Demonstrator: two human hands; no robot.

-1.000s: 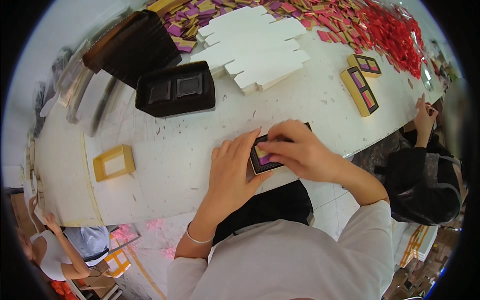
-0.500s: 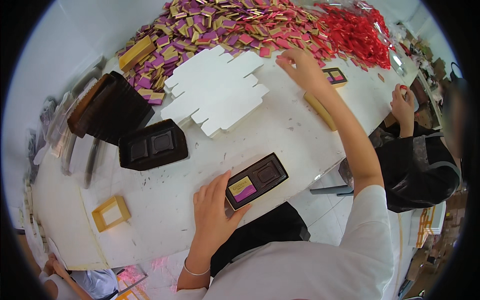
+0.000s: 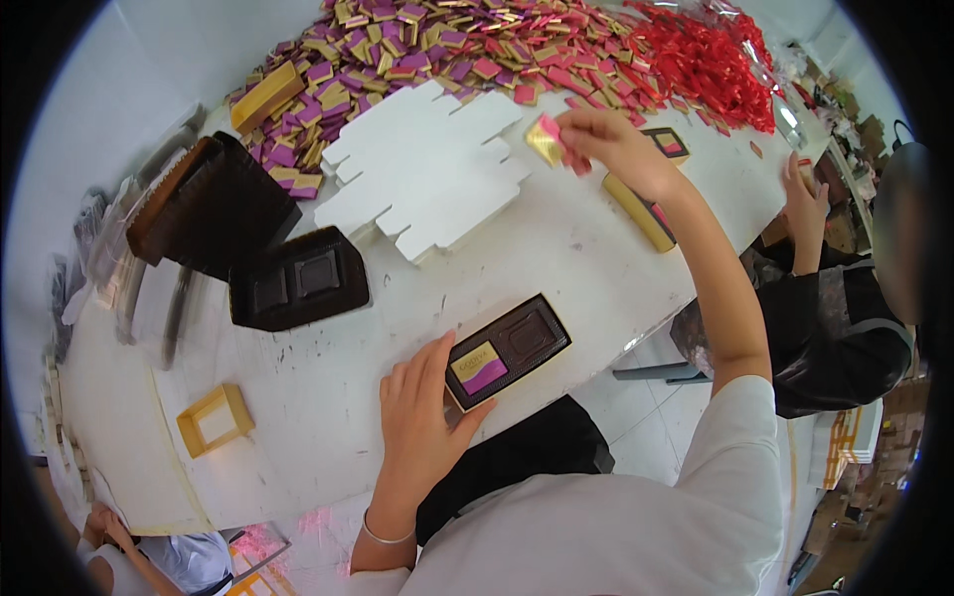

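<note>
My left hand (image 3: 425, 402) grips the near-left end of a small box with a dark brown tray (image 3: 532, 336), thumb on one side and fingers on the other. In the tray's left cavity lies a gold and purple wrapped chocolate (image 3: 479, 369); the right cavity holds nothing. Farther off, my right hand (image 3: 611, 144) pinches a gold and pink wrapped chocolate (image 3: 546, 140) above the table, near the pile of wrapped chocolates (image 3: 427, 45). A stack of flat white cartons (image 3: 427, 169) lies left of that hand.
Nested dark brown trays (image 3: 199, 214) stand at the left, a single tray (image 3: 298, 280) beside them. A gold box sleeve (image 3: 214, 422) sits near left. Red wrappers (image 3: 696, 65) heap at far right. Another filled box (image 3: 666, 144) lies beyond my right forearm. A co-worker's hand (image 3: 803, 199) is at right.
My right hand has come back slightly from the pile and now shows a gold and pink chocolate between its fingers. My left hand stays on the box.
</note>
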